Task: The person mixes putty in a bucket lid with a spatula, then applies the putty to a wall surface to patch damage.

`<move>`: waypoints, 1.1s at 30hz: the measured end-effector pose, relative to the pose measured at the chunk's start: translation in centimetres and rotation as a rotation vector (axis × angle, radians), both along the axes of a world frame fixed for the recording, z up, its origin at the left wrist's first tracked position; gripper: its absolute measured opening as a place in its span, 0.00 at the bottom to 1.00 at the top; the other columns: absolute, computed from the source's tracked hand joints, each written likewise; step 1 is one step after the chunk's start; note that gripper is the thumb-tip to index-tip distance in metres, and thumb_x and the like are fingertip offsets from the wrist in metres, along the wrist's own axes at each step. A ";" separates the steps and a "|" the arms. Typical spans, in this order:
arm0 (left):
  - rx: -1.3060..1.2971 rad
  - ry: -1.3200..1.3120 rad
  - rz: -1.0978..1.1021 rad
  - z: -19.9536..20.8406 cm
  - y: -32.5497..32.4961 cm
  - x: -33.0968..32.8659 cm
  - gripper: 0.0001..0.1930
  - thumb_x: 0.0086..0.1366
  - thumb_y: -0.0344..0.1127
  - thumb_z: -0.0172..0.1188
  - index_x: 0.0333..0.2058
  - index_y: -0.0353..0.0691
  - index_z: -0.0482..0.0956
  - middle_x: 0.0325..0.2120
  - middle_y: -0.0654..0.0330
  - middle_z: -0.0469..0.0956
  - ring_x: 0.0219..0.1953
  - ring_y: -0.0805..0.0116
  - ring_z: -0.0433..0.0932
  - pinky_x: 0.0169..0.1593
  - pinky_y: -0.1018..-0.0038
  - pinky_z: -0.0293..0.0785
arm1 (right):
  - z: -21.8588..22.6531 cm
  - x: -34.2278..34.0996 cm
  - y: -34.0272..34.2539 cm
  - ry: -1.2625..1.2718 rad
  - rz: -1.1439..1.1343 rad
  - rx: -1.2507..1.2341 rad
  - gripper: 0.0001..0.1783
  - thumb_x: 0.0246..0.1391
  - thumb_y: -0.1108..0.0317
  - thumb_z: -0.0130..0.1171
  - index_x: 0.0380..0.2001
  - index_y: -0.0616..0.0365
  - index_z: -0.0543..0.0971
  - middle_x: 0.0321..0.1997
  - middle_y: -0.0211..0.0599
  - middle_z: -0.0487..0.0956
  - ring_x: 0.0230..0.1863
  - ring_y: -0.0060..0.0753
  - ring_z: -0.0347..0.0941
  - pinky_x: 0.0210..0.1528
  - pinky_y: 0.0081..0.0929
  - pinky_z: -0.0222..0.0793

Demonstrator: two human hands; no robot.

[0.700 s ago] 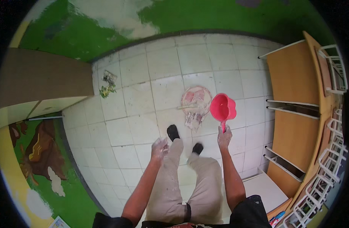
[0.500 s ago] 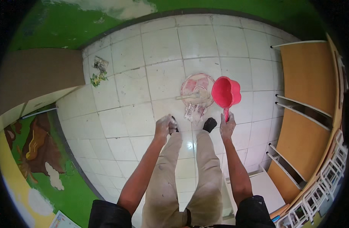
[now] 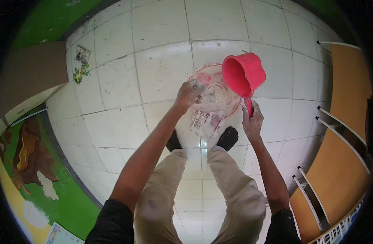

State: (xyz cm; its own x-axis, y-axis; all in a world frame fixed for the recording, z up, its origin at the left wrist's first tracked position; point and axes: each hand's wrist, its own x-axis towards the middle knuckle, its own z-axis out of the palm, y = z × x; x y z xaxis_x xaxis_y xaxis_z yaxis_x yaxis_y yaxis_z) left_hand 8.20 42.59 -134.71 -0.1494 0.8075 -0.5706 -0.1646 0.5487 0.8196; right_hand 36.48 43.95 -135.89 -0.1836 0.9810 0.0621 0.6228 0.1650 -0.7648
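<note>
Pink plastic dipper (image 3: 244, 75), upper right of centre | tiled floor (image 3: 162, 73) runs left to brown cabinet (image 3: 28, 77); wooden panels (image 3: 345, 85) bound right | long axis near-vertical, handle (image 3: 248, 106) downward | right hand (image 3: 253, 122): fingers pinching handle; left hand (image 3: 189, 95), at round tray (image 3: 233, 92): cannot tell fingers' state.

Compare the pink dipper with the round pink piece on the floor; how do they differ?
The pink dipper is held up in the right hand, while the round pink piece lies on the floor. The dipper is a deep cup; the round piece looks broad and shallow. The dipper is mostly bright pink, whereas the round piece is smeared with white. Both show pink.
</note>
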 end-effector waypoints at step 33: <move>0.248 1.191 -1.441 -11.5 -10.9 1.6 0.13 0.52 0.42 0.62 0.29 0.37 0.81 0.28 0.51 0.80 0.34 0.53 0.82 0.37 0.59 0.76 | -12.2 6.6 -8.3 -0.130 0.359 0.404 0.29 0.50 0.78 0.61 0.55 0.65 0.62 0.41 0.56 0.78 0.35 0.53 0.78 0.32 0.39 0.76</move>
State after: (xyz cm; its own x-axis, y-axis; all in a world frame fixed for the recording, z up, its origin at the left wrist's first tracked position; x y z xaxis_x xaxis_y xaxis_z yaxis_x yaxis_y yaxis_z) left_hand 9.81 31.66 -146.20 0.4500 0.6961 -0.5595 0.8898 -0.4025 0.2149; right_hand 43.07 35.70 -148.14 -0.5332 0.7582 0.3751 0.5584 0.6486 -0.5172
